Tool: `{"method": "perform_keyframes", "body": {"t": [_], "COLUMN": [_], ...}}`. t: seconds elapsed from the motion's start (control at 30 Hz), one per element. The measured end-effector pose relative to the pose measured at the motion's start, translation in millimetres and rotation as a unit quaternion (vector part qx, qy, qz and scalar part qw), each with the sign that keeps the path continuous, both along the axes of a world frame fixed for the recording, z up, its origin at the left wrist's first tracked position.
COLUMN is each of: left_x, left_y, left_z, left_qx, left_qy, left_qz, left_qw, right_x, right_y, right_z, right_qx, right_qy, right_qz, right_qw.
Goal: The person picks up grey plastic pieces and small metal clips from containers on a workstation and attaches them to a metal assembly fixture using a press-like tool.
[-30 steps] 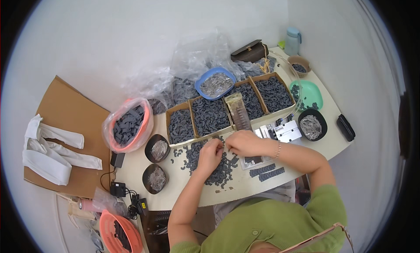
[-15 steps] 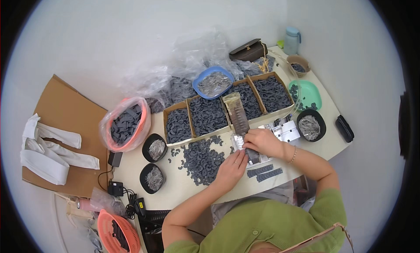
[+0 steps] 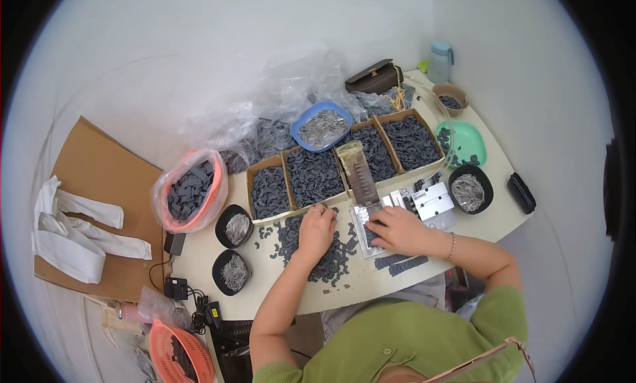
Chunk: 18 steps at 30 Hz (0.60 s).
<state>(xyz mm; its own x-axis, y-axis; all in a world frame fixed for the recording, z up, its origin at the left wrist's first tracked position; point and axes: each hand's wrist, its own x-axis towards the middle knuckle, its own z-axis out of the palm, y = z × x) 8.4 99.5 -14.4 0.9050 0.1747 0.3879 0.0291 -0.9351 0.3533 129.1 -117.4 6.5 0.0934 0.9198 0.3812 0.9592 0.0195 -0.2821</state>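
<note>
Dark grey plastic pieces lie in a loose heap [image 3: 318,250] on the cream worktop [image 3: 464,227], and the left hand [image 3: 317,231] rests palm-down on the heap's upper edge, fingers [image 3: 320,212] bent down into the pieces; whether they pinch one cannot be told. The right hand [image 3: 396,229] lies just beside it, over a clear tray [image 3: 366,234] that runs toward the person, its fingers curled onto the tray's dark contents; what they grip, if anything, is hidden.

Below the right hand, two dark strips [image 3: 401,264] lie near the worktop's front edge. Just past the right hand sits a small white metal jig [image 3: 430,203]. Behind the hands stands a row of cardboard boxes [image 3: 311,178] filled with the same grey pieces, with a long clear packet [image 3: 358,171] lying across them. A blue bowl [image 3: 322,126] of silvery pins stands behind the boxes, a black bowl [image 3: 470,190] of pins to the right, and two small black bowls [image 3: 234,227] of pins to the left. A pink-rimmed bag [image 3: 191,191] of grey parts sits at the worktop's left end, and a green dish [image 3: 469,143] at the right.
</note>
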Motion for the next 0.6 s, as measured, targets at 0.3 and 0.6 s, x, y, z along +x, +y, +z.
{"method": "perform_keyframes", "body": {"t": [0.3,0.6], "left_x": [-3.6,-20.4], "left_y": [2.1,-4.7], "left_z": [2.4,19.3], "left_qx": [-0.067,-0.287], "left_qy": [0.014,-0.015], "left_qz": [0.005,0.085], "left_qw": [0.998,0.954], "right_x": [15.3,-7.1], "right_y": [24.0,80.3], "right_z": [-4.5,-8.0], "right_qx": [0.012,-0.042], "right_qy": [0.051,-0.127], "right_qz": [0.021,0.047], "right_qw": [0.998,0.99]}}
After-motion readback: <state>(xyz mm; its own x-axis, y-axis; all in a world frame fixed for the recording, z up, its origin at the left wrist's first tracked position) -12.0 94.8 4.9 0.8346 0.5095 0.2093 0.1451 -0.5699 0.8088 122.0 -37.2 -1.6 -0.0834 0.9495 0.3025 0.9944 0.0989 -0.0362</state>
